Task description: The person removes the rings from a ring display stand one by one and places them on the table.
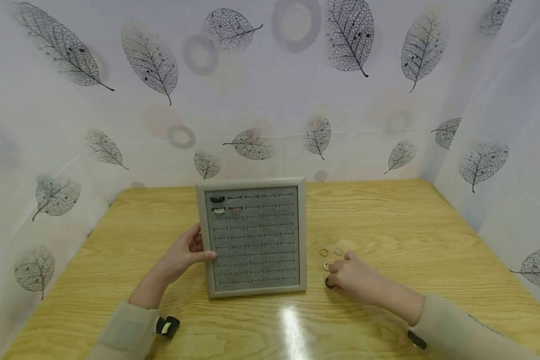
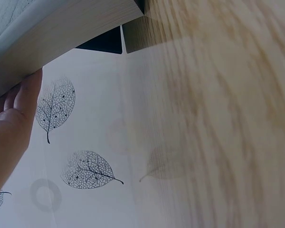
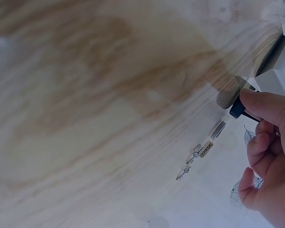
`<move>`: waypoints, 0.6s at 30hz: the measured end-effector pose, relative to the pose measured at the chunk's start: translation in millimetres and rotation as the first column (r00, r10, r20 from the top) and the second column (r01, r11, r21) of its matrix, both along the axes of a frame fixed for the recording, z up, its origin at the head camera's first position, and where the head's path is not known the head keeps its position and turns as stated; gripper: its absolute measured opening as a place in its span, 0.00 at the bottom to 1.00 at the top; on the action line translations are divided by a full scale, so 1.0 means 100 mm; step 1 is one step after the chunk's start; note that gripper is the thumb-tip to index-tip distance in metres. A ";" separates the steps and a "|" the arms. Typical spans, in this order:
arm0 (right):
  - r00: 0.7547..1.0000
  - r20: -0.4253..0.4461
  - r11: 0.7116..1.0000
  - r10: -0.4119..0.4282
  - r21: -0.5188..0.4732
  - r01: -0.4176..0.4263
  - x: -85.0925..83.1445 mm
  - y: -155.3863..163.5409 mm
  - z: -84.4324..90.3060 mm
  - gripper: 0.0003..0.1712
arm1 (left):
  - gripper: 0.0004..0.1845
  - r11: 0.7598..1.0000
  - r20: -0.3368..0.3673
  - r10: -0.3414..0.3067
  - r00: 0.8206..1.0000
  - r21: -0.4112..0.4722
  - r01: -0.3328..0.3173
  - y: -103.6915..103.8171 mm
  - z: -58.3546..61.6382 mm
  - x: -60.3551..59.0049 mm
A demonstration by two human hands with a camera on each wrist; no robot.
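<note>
A framed ring display board (image 1: 256, 240) with a grey slotted pad stands nearly upright on the table. My left hand (image 1: 182, 257) grips its left side, thumb on the front and fingers behind. In its upper left slots sit a black ring (image 1: 217, 199), a pale ring (image 1: 218, 211) and a coppery ring (image 1: 236, 209). To the right of the board, my right hand (image 1: 355, 280) pinches a second black ring (image 3: 237, 107) between thumb and forefinger, low over the table. Close to those fingers lie a gold ring (image 1: 324, 252) and a silver ring (image 1: 338, 251), with another silver-toned ring (image 1: 327, 267) nearer.
The wooden table (image 1: 378, 215) extends around the board on all sides. Behind it and at both sides hangs a pale curtain (image 1: 270, 100) with a leaf print. Each sleeve has a dark strap at the wrist.
</note>
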State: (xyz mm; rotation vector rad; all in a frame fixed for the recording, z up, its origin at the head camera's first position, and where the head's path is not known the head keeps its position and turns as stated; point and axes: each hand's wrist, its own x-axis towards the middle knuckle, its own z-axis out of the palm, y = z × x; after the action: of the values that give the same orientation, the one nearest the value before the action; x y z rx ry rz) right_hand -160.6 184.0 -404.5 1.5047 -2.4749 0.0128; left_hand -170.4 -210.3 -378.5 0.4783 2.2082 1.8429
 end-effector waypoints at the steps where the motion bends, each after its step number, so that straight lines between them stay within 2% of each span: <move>1: 1.000 -0.002 1.000 0.002 -0.002 -0.002 0.00 0.00 0.00 0.11 | 0.42 1.000 -0.001 0.000 1.000 -0.001 0.000 0.00 0.00 0.00; 18: 1.000 -0.004 1.000 0.018 -0.021 -0.018 0.02 -0.02 0.01 0.17 | 0.41 1.000 0.007 0.000 1.000 -0.002 0.000 0.00 0.01 0.01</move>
State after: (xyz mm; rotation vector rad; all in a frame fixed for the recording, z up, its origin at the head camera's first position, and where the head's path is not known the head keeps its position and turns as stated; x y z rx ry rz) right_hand -159.1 182.0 -403.4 1.5171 -2.4504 0.0385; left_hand -169.4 -210.0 -378.0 0.4703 2.2058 1.8392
